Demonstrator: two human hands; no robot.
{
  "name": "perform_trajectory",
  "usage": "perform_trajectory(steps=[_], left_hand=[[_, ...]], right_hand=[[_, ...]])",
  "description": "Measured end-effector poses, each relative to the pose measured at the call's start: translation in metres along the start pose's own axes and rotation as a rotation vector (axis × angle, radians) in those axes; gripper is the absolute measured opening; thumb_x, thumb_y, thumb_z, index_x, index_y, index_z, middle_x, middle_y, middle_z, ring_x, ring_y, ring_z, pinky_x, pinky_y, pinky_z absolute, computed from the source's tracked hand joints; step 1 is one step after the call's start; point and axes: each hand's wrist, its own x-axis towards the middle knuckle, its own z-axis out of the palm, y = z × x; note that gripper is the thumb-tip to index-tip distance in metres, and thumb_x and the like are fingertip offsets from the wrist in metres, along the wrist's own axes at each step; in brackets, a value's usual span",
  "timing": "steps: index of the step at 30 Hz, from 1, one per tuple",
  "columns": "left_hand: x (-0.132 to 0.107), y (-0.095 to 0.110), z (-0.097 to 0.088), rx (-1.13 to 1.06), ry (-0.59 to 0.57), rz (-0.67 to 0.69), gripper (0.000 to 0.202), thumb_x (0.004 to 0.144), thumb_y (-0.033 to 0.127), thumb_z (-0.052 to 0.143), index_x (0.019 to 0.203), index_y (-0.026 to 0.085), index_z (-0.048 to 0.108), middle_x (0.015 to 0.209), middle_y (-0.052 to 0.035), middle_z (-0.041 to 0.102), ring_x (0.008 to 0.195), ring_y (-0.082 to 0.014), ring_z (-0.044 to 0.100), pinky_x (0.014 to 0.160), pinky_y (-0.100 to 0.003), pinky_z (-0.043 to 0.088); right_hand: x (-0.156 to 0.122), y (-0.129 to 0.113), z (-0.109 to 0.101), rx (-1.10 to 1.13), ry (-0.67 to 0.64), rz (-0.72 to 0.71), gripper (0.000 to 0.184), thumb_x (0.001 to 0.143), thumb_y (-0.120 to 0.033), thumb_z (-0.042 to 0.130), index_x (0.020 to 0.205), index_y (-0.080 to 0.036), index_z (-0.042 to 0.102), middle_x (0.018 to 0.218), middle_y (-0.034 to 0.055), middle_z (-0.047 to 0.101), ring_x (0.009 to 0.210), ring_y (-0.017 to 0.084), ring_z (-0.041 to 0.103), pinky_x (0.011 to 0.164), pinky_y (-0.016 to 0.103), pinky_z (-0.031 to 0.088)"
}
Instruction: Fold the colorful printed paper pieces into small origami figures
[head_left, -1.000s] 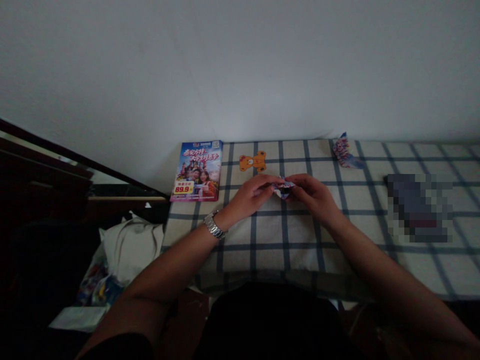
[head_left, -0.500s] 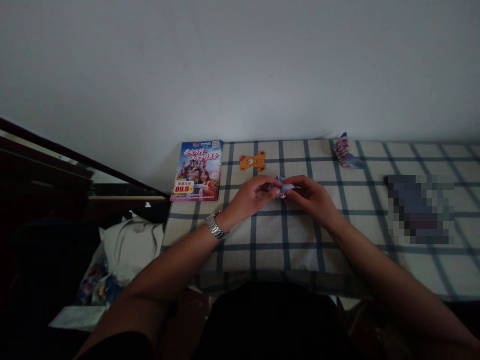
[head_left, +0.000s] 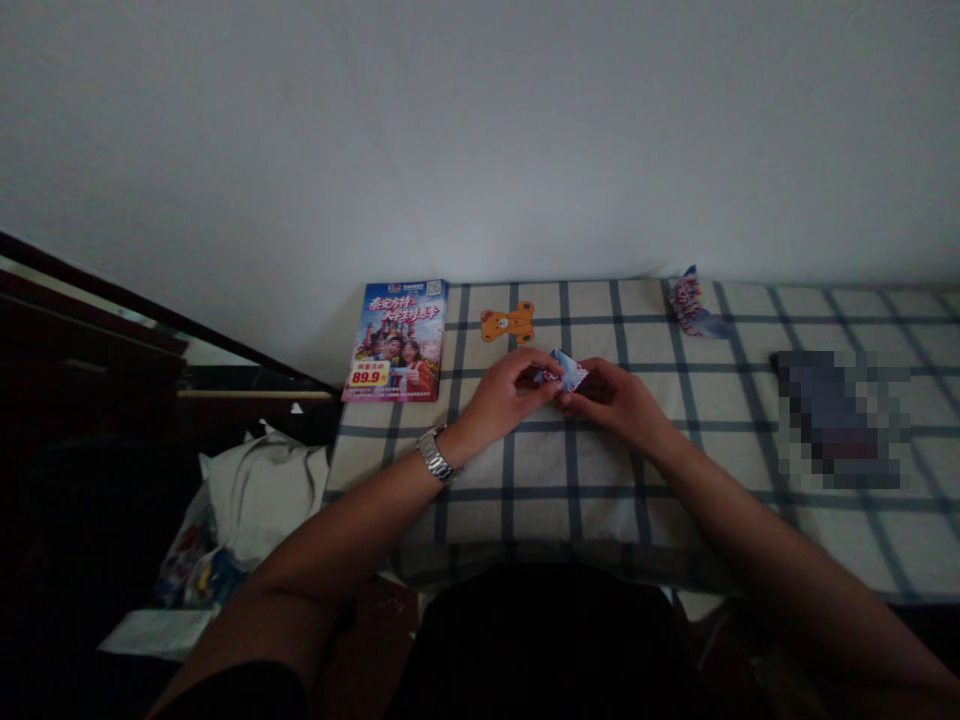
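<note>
Over the checked cloth, both of my hands pinch a small folded piece of printed paper (head_left: pixel 571 374), blue, white and pink. My left hand (head_left: pixel 519 385), with a metal watch (head_left: pixel 435 453) at the wrist, grips its left side between thumb and fingers. On its right edge, the thumb and fingers of my right hand (head_left: pixel 616 398) are closed. Fingers cover part of the paper. Behind my left hand lies a flat orange bear shape (head_left: pixel 507 323). A stack of printed flyers (head_left: pixel 396 342) sits to the left. Farther back on the right stands a folded paper piece (head_left: pixel 691 303) in similar colours.
A checked cloth (head_left: pixel 480 510) covers the surface, which meets a pale wall (head_left: pixel 525 140) at the back. A dark, pixelated flat object (head_left: pixel 832 410) lies on the right. Below the left edge are a white bag (head_left: pixel 266 495) and dark furniture (head_left: pixel 75 340).
The folded paper between my fingers has turned and opened out, so a flatter, pointed blue-white face shows. My right fingers have shifted slightly along its edge. The other things stay put.
</note>
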Motion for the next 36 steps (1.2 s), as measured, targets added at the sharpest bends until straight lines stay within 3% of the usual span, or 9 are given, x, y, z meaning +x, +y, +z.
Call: perform_trajectory(steps=[4,9,15,24,36], left_hand=[[-0.0009,0.0006,0.0006,-0.028,-0.023,0.017,0.018,0.098,0.031,0.072,0.114,0.022,0.069,0.116,-0.0064,0.071,0.103,-0.0188,0.07,0.093,-0.034,0.059],[-0.0009,0.003,0.0025,-0.141,0.0,-0.024,0.043,0.097,0.038,0.074,0.135,0.025,0.059,0.122,-0.0079,0.069,0.111,-0.0204,0.07,0.095,-0.034,0.06],[-0.0005,0.0016,0.0003,-0.072,0.018,-0.054,0.03,0.1,0.048,0.069,0.111,0.02,0.07,0.105,-0.0056,0.076,0.096,-0.019,0.073,0.086,-0.031,0.06],[0.0015,-0.0027,-0.001,-0.105,0.043,-0.088,0.035,0.097,0.052,0.072,0.105,0.018,0.073,0.1,-0.0059,0.078,0.091,-0.0188,0.073,0.084,-0.031,0.059],[0.0018,-0.0034,-0.002,-0.149,0.028,-0.13,0.031,0.096,0.048,0.073,0.103,0.018,0.075,0.095,-0.0056,0.077,0.085,-0.016,0.072,0.078,-0.026,0.058]], right_hand=[[-0.0012,0.0008,-0.0009,-0.014,0.004,0.009,0.043,0.081,-0.051,0.086,0.11,-0.023,0.068,0.097,0.0049,0.08,0.086,0.023,0.078,0.085,0.041,0.068],[-0.0017,0.0019,-0.0025,-0.04,-0.005,-0.02,0.039,0.085,-0.049,0.083,0.111,-0.024,0.068,0.095,0.0047,0.079,0.084,0.023,0.077,0.083,0.042,0.068],[-0.0017,0.005,-0.0028,-0.08,-0.002,-0.032,0.034,0.086,-0.044,0.083,0.109,-0.023,0.068,0.091,0.0038,0.078,0.082,0.022,0.077,0.079,0.038,0.066],[-0.002,0.0017,-0.002,-0.108,-0.014,-0.034,0.027,0.087,-0.042,0.081,0.104,-0.025,0.068,0.086,0.0027,0.078,0.08,0.023,0.076,0.076,0.038,0.065],[-0.0036,0.0025,-0.0036,-0.176,-0.003,-0.052,0.031,0.089,-0.047,0.079,0.108,-0.024,0.069,0.091,0.0043,0.078,0.081,0.022,0.075,0.076,0.035,0.063]])
